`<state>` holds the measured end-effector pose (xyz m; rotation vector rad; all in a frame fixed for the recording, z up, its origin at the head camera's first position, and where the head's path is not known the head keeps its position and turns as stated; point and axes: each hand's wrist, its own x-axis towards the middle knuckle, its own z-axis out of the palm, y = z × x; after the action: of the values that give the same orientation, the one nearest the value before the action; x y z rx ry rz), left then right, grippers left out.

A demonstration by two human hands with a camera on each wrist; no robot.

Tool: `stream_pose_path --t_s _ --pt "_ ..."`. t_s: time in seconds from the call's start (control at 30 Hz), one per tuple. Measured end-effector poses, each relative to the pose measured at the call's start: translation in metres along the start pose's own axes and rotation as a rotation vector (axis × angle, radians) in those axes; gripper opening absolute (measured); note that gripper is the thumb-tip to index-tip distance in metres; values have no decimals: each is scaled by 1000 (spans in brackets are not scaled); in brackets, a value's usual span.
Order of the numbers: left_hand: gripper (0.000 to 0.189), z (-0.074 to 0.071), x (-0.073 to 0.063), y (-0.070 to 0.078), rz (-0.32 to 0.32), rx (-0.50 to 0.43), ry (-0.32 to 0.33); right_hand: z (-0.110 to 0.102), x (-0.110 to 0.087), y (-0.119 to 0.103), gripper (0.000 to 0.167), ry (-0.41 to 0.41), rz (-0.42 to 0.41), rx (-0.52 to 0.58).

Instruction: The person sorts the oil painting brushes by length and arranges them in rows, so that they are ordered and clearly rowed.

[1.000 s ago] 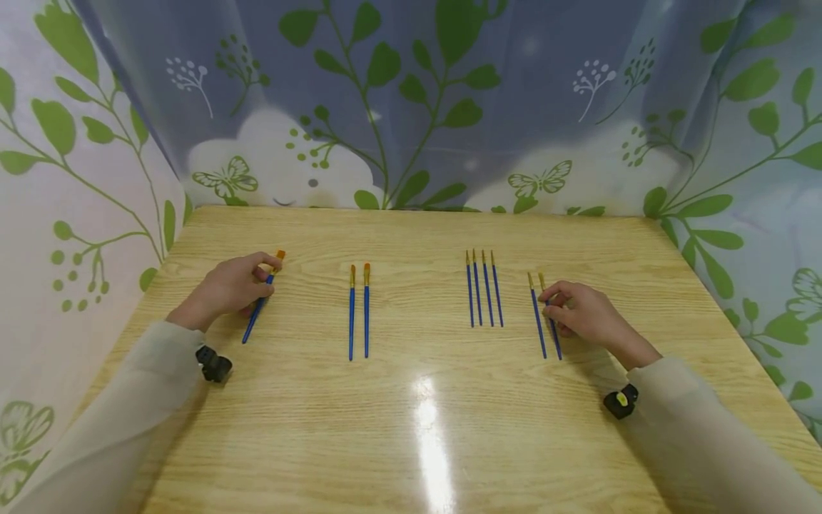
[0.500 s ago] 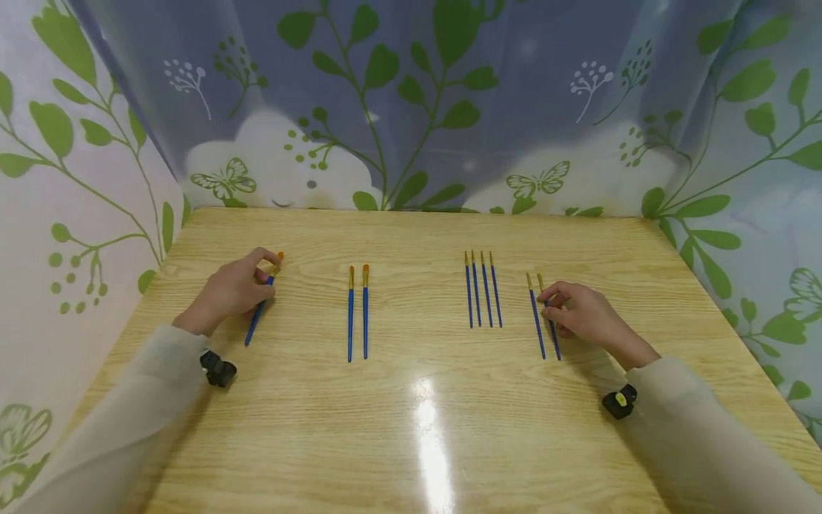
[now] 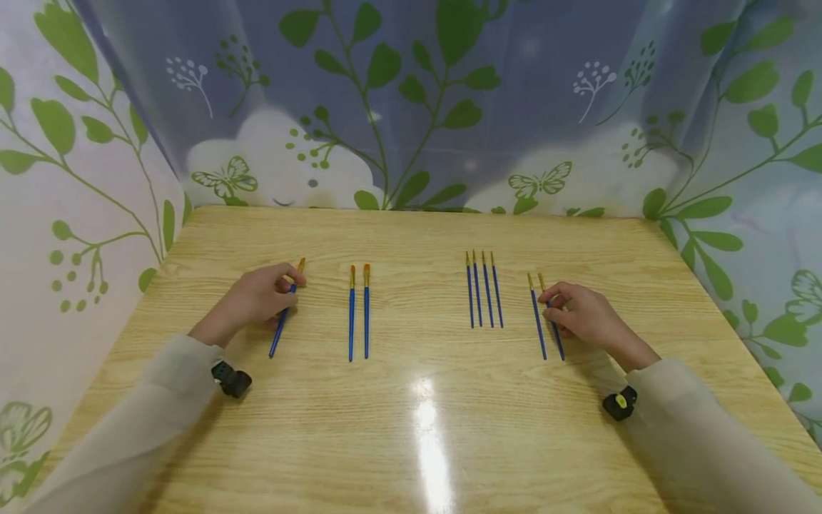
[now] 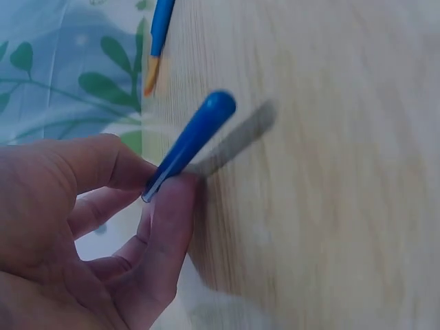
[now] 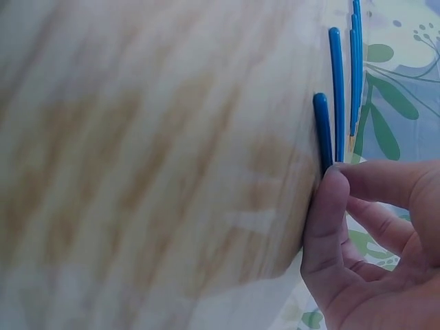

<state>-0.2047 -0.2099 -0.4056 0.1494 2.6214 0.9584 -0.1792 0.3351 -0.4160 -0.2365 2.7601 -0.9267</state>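
Observation:
My left hand [image 3: 260, 296] pinches a blue paintbrush [image 3: 280, 330] between thumb and fingers, its orange bristles pointing up and away. In the left wrist view the handle end of that paintbrush [image 4: 199, 130] is lifted off the wood and casts a shadow. At the right, my right hand [image 3: 581, 312] pinches a thin blue paintbrush [image 3: 557, 339] lying on the table. Close to its left and nearly parallel lies another thin paintbrush [image 3: 538, 321]. The right wrist view shows the pinched paintbrush [image 5: 323, 130] emerging from between thumb and forefinger.
Two flat-tipped paintbrushes, a left one [image 3: 351, 321] and a right one [image 3: 367, 321], lie side by side left of centre. Several thin paintbrushes [image 3: 479, 300] form a row right of centre. The wooden table [image 3: 321, 428] meets a leaf-patterned curtain [image 3: 411, 100] at the back.
My left hand has moved right and slightly nearer with its paintbrush, toward the two flat-tipped ones. The right hand stays in place; its paintbrush's handle end has shifted slightly right.

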Motion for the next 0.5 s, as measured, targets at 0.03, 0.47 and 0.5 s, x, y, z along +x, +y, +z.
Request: stream_pose_path --t_s 0.03,0.47,0.5 --pt "33 2 0 3 2 -6 -4 0 0 0 26 -1 1 1" --pt "37 27 0 25 23 -103 -28 1 0 0 26 9 7 -2" --pt "37 28 0 27 27 -107 -31 1 0 0 26 9 7 -2"
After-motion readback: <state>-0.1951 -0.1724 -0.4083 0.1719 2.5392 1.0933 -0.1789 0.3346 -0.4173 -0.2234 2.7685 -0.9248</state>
